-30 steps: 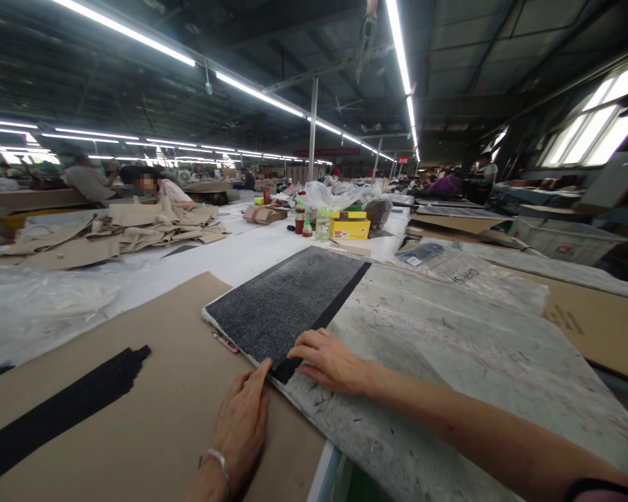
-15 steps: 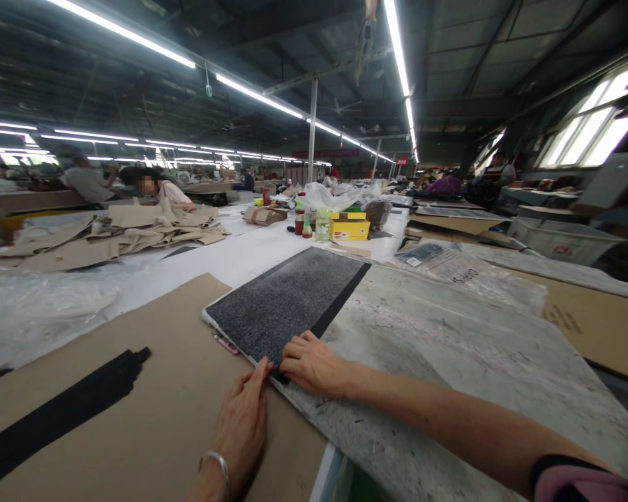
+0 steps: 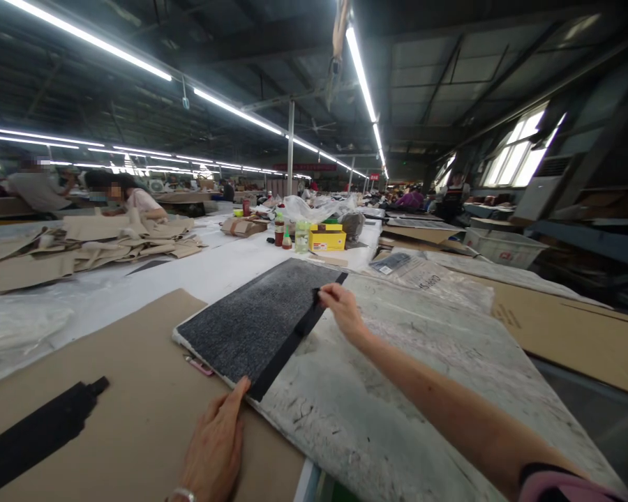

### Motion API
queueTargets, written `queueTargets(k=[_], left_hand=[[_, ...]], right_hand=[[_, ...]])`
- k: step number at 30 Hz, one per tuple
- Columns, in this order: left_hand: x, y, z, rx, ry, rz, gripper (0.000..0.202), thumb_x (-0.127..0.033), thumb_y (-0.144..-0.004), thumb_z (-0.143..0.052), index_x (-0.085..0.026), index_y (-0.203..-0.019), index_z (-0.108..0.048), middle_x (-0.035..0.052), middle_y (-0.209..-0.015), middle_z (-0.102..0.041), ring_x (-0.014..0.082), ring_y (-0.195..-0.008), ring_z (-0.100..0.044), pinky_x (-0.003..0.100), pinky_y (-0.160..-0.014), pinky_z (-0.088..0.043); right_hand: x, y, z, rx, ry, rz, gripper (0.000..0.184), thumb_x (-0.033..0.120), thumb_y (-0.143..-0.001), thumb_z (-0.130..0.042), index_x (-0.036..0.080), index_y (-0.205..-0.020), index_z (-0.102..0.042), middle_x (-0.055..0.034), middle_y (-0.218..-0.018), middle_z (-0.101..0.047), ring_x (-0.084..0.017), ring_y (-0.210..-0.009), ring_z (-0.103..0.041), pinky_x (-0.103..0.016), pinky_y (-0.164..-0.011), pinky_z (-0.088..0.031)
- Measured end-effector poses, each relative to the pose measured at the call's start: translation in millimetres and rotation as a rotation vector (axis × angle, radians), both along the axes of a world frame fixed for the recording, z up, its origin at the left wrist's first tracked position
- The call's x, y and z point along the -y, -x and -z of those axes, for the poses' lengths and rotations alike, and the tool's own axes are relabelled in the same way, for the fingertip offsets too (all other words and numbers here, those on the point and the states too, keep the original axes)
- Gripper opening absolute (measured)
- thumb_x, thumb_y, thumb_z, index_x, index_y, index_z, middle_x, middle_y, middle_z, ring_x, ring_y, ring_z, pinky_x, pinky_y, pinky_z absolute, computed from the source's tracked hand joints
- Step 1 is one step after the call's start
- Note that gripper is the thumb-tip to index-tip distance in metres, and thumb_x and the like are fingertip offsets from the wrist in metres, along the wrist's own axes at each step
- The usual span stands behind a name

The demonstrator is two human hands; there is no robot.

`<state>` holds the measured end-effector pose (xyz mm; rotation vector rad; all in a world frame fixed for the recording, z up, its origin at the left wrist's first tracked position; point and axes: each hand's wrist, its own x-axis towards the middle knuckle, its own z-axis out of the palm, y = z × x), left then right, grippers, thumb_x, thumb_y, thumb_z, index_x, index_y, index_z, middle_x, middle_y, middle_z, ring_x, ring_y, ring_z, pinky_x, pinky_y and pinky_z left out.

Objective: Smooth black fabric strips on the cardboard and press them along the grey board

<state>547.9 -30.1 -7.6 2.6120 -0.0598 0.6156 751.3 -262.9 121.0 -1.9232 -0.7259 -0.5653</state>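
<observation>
A dark grey, felt-like panel (image 3: 262,307) lies on a worn, pale board (image 3: 398,376), with a black strip (image 3: 280,359) along its right edge. My left hand (image 3: 214,439) rests at the near corner with its fingers stretched out, the fingertips touching the panel's edge beside the strip's near end. Farther up that edge, my right hand (image 3: 342,307) is closed in a pinch on a black strip end, which looks slightly raised. Whether this is the edge strip itself or a second piece on top, I cannot tell.
Brown sheet material (image 3: 136,404) lies to the left, bearing a ragged black strip (image 3: 42,432). Beyond stand a yellow box (image 3: 327,238) and bottles (image 3: 302,237). Beige offcuts (image 3: 115,240) are heaped at the left, near a bent-over person. A plastic bag (image 3: 434,279) lies at the right.
My right hand has moved away from the near corner, up along the black edge toward the panel's far end. My left hand stays at the near corner. The view has shifted slightly.
</observation>
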Motion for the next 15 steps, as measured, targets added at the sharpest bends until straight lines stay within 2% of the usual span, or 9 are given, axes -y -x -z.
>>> queueTargets(k=[4,7,9,12,15], left_hand=[[3,1,-3.0,-0.026,-0.038,0.004,0.056,-0.008,-0.084,-0.031,-0.022,-0.138,-0.039,0.0057,-0.126,-0.059,0.0195,-0.116,-0.053,0.04,-0.098,-0.045],[5,1,-3.8,-0.053,-0.072,0.005,0.061,-0.003,-0.081,-0.029,-0.024,-0.137,-0.041,0.0035,-0.134,-0.054,0.0201,-0.12,-0.05,0.042,-0.098,-0.043],[6,0,-3.6,-0.074,-0.096,0.01,0.064,-0.001,-0.078,-0.029,-0.026,-0.137,-0.041,0.0024,-0.138,-0.05,0.0206,-0.122,-0.048,0.042,-0.098,-0.043],[6,0,-3.3,-0.099,-0.123,0.018,0.066,-0.001,-0.077,-0.028,-0.029,-0.136,-0.042,0.0011,-0.14,-0.048,0.0215,-0.122,-0.049,0.043,-0.096,-0.043],[7,1,-5.1,-0.137,-0.174,-0.001,0.067,-0.001,-0.078,-0.026,-0.03,-0.134,-0.044,0.0001,-0.142,-0.045,0.022,-0.122,-0.049,0.044,-0.096,-0.042]], right_hand=[[75,-42,-69.6,0.053,-0.285,0.174,0.027,0.042,-0.081,-0.049,0.016,-0.083,-0.052,0.0024,-0.068,-0.053,-0.01,-0.057,-0.052,-0.022,-0.055,-0.042],[126,-47,-127.3,0.156,-0.46,0.291,0.025,0.041,-0.077,-0.055,0.017,-0.083,-0.05,0.0046,-0.066,-0.049,-0.009,-0.053,-0.048,-0.022,-0.052,-0.039],[149,-42,-164.4,0.249,-0.536,0.341,0.021,0.038,-0.078,-0.056,0.018,-0.083,-0.051,0.0054,-0.064,-0.047,-0.008,-0.052,-0.045,-0.022,-0.052,-0.038],[165,-26,-213.8,0.43,-0.593,0.373,0.013,0.032,-0.082,-0.055,0.02,-0.083,-0.053,0.004,-0.064,-0.045,-0.009,-0.054,-0.044,-0.025,-0.054,-0.038],[152,-5,-249.1,0.574,-0.577,0.348,0.008,0.03,-0.086,-0.055,0.022,-0.087,-0.052,0.0025,-0.07,-0.047,-0.009,-0.058,-0.043,-0.025,-0.057,-0.038]])
